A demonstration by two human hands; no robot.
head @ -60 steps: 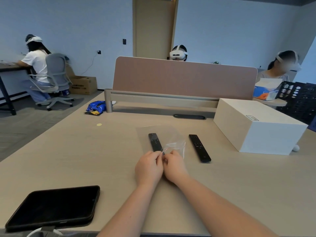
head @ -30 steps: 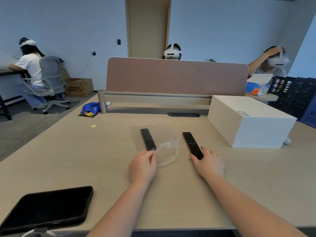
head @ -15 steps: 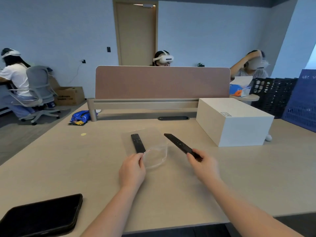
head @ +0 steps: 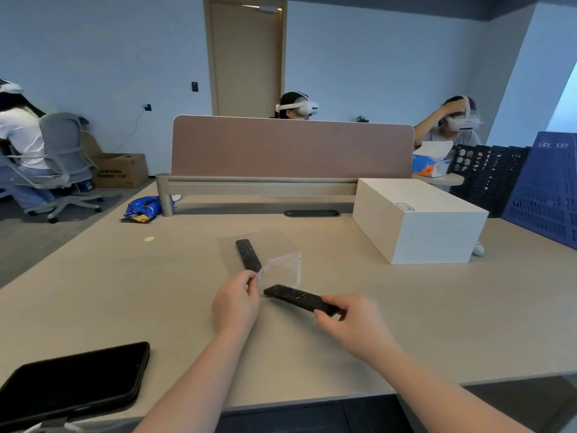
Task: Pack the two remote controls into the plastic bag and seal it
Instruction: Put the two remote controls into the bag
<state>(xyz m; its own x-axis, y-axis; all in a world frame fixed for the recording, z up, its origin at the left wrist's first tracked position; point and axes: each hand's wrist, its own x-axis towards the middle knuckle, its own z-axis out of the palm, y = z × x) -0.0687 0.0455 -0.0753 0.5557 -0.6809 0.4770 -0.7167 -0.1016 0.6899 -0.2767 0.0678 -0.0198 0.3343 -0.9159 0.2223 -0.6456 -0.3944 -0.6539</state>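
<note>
Here the left hand (head: 235,303) pinches the near edge of a clear plastic bag (head: 274,260) between thumb and fingertips, lifting that edge a little off the table (head: 437,323) so the mouth of the bag gapes toward the person. The rest of the bag lies flat on the table, and 1 black remote (head: 248,255) lies within its outline, its long axis pointing away from the person and its near end close to the pinching fingers; whether it sits inside the film or under it I cannot tell. The right hand (head: 352,323) is closed around the near end of a second black remote (head: 299,299), thumb on top and fingers curled beneath, holding it just above the table with its far end aimed at the bag's opening and just beside the left hand. That far end is at the mouth of the bag but whether it has gone in I cannot tell. Off to the right, well apart from the hands, stands a white box (head: 418,220). At the near left corner of the table lies a dark tablet (head: 71,382). A brown divider panel (head: 292,148) runs across the far edge of the table, and a blue packet (head: 142,209) lies near its left post.
</note>
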